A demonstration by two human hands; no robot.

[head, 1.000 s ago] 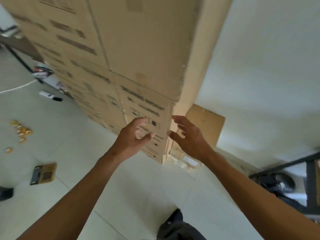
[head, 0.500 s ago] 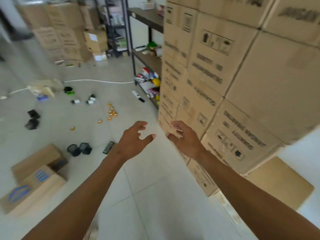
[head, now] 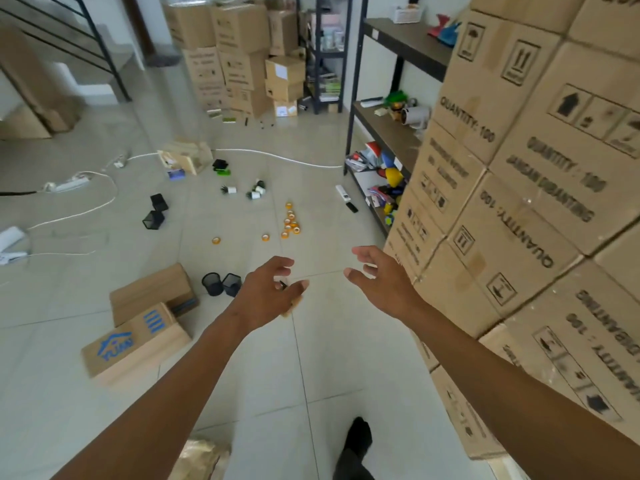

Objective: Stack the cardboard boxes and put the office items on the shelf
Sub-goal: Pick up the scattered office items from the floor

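On floor: 2 brown cardboard boxes (head: 145,320), blue print | left hand (head: 266,296), right hand (head: 381,282): grips apart, empty

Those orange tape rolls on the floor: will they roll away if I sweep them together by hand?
Probably not far. The tape rolls look to lie flat on the tile, so a push should slide them. They look small and light, so they may scatter. Any that tips on edge could roll on the smooth floor.
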